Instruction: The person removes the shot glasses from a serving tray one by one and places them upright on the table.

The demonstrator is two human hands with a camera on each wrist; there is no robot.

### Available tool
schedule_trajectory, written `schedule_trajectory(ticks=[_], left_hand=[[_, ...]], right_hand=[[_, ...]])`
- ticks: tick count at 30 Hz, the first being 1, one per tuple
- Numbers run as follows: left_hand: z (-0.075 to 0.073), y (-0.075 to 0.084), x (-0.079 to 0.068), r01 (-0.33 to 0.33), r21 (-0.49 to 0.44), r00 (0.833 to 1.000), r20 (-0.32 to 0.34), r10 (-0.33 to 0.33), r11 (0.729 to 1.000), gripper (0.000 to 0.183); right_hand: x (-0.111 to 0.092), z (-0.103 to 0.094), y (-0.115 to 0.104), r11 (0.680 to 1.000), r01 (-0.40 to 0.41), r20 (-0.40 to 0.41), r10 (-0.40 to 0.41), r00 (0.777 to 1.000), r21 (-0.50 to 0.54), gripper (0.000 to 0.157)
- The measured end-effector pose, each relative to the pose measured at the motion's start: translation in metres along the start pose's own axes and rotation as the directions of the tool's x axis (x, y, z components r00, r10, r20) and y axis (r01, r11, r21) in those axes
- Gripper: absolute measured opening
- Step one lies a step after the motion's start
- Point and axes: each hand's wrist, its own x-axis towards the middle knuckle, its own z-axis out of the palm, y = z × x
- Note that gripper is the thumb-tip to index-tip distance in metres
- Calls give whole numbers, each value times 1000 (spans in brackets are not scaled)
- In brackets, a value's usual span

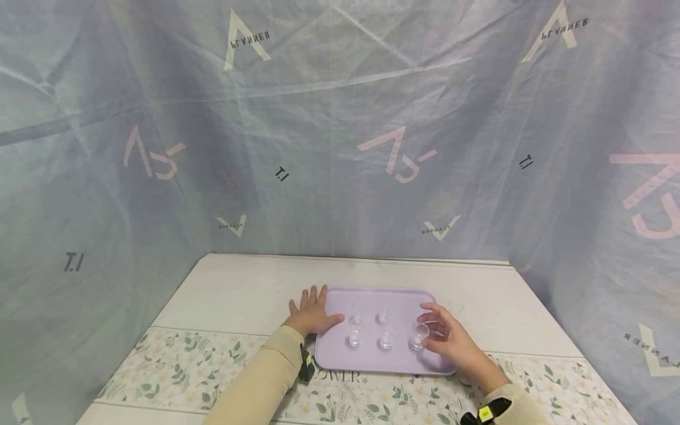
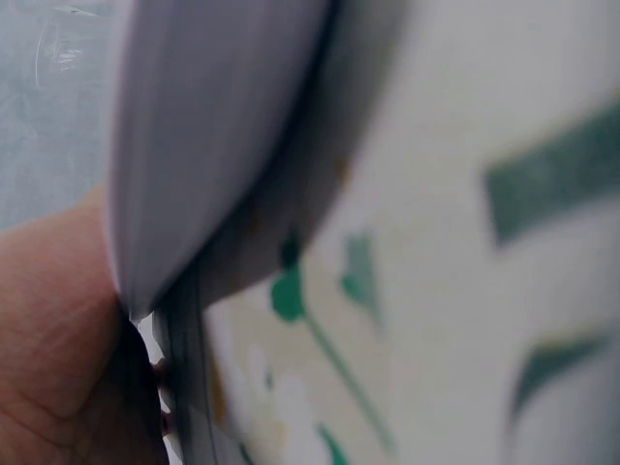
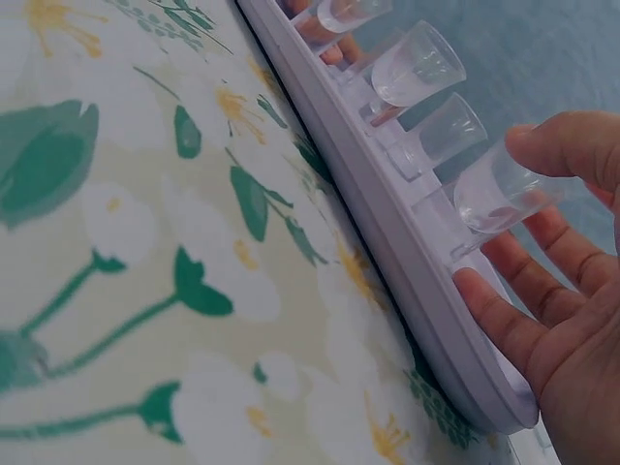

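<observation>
On a lilac tray (image 1: 340,360) stand several small clear cups, among them one at the front left (image 1: 355,339) and one at the front middle (image 1: 386,340). My right hand (image 1: 448,337) curls around the clear cup at the right (image 1: 417,339), and a digit meets its rim in the right wrist view, where the cup (image 3: 489,194) leans across the picture. My left hand (image 1: 312,316) lies at the tray's left edge with fingers spread and thumb reaching over the rim. In the left wrist view the tray's side (image 2: 213,126) hides most of that hand.
The tray rests on a white tabletop (image 1: 255,283) with a floral cloth band (image 1: 186,360) along its front. Grey printed curtains (image 1: 329,147) hang behind and on both sides. A dark strap with a yellow tag (image 1: 484,413) sits on the right wrist.
</observation>
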Motion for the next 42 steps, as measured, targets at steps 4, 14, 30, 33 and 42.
schedule_trajectory(ticks=[4, 14, 30, 33, 42], left_hand=[[1, 0, 1, -2, 5, 1000, -3, 2, 1000, 101], [7, -3, 5, 8, -13, 1000, 10, -8, 1000, 103], [6, -3, 3, -7, -36, 1000, -24, 7, 999, 104], [6, -4, 3, -9, -41, 1000, -24, 8, 999, 103], [7, -2, 4, 9, -33, 1000, -11, -9, 999, 102]], right_hand=[[0, 2, -1, 1000, -1, -13, 1, 1000, -1, 76], [0, 5, 2, 1000, -13, -36, 12, 999, -19, 73], [2, 4, -1, 999, -33, -59, 32, 998, -25, 74], [2, 3, -2, 999, -35, -74, 33, 997, -20, 74], [2, -2, -4, 998, 2, -93, -7, 996, -55, 73]])
